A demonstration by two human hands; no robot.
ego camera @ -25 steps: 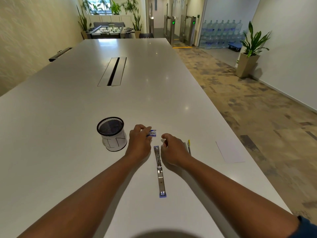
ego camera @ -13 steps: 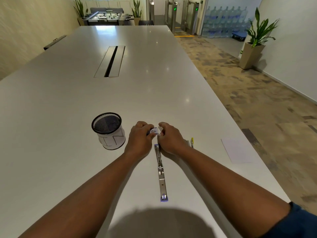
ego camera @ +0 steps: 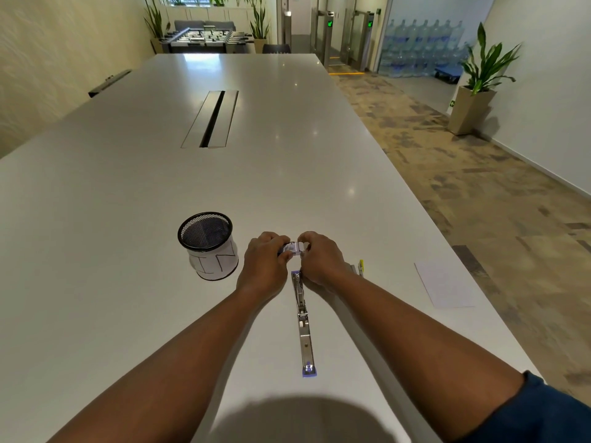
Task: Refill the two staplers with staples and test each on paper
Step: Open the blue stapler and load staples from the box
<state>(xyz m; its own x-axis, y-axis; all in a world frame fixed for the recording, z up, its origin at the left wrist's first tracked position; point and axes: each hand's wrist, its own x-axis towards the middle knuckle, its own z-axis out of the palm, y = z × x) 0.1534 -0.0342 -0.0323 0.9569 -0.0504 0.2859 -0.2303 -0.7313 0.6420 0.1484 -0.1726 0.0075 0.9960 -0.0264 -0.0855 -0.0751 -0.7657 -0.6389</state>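
A purple stapler (ego camera: 303, 321) lies swung fully open and flat on the white table (ego camera: 128, 219), stretching from below my hands toward me. Just beyond its far end, my left hand (ego camera: 263, 266) and my right hand (ego camera: 319, 260) both pinch a small blue and white staple box (ego camera: 292, 247) held between them a little above the table. A second stapler with a yellow tip (ego camera: 359, 266) peeks out to the right of my right wrist, mostly hidden. A white sheet of paper (ego camera: 444, 284) lies near the table's right edge.
A black mesh pen cup (ego camera: 208, 244) with a white paper label stands left of my left hand. A cable slot (ego camera: 212, 118) runs along the table's middle. The table's right edge drops to carpeted floor; a potted plant (ego camera: 476, 91) stands by the right wall.
My right hand moved left from beside the open stapler and joined my left hand on the staple box. The box is now lifted slightly between both hands.
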